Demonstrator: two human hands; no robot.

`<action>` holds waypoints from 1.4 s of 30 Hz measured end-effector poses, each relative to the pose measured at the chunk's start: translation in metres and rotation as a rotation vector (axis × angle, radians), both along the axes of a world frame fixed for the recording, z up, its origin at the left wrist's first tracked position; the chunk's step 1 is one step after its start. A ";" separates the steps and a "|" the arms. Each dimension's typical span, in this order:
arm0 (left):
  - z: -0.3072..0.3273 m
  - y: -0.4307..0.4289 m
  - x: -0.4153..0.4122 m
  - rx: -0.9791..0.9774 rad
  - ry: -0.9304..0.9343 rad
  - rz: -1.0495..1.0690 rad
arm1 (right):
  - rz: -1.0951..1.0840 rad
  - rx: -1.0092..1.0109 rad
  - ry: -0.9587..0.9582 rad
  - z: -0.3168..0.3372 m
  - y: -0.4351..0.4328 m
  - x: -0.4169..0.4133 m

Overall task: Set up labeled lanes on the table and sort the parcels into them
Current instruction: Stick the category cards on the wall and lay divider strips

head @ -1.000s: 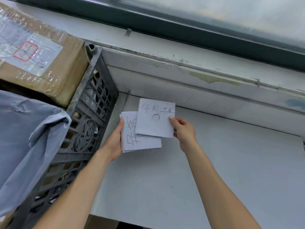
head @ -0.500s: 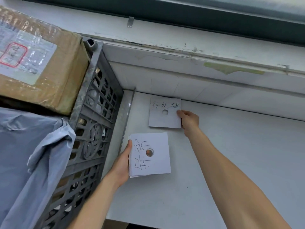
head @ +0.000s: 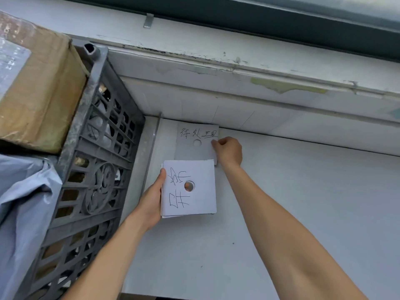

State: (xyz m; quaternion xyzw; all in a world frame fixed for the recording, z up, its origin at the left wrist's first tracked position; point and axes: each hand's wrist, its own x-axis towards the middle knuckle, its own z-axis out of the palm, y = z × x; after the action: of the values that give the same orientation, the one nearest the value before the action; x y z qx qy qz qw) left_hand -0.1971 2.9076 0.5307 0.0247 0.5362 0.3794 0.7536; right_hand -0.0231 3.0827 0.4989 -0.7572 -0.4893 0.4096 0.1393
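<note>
A white square label card (head: 194, 146) with handwritten characters and a round hole lies flat at the table's far left corner, against the wall. My right hand (head: 227, 151) pinches its right edge with curled fingers. My left hand (head: 154, 197) grips the left edge of a small stack of similar label cards (head: 190, 189), held just above the white table (head: 303, 213) in front of the laid card. The top card of the stack shows large handwritten characters and a hole.
A dark grey plastic crate (head: 91, 169) stands to the left of the table, loaded with a brown cardboard parcel (head: 41, 92) and a grey poly-bag parcel (head: 23, 208). A white wall and window sill (head: 259, 68) bound the table's far side.
My right hand carried the top card away from the stack and set it down at the far left corner by the wall. My left hand drew the stack nearer to me.
</note>
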 end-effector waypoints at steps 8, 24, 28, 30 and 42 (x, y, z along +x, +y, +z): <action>0.003 0.007 -0.007 0.021 0.006 -0.011 | 0.045 0.044 -0.093 0.000 0.002 -0.008; 0.005 0.008 -0.007 0.010 -0.001 0.019 | -0.068 0.058 -0.026 0.008 -0.006 -0.005; 0.007 0.013 -0.004 0.031 -0.008 0.012 | -0.188 0.109 0.289 0.027 -0.028 0.020; 0.012 0.022 0.003 0.055 -0.002 -0.012 | -0.123 0.000 0.438 0.042 -0.044 0.042; 0.021 0.071 0.109 0.117 -0.037 -0.134 | -0.052 -0.170 0.474 0.077 -0.076 0.163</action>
State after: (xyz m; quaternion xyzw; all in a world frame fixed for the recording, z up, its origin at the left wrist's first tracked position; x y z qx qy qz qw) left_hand -0.0878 2.9787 0.5518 0.0974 0.4963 0.3593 0.7843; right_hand 0.1398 3.0071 0.5761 -0.6612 -0.3871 0.6119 0.1964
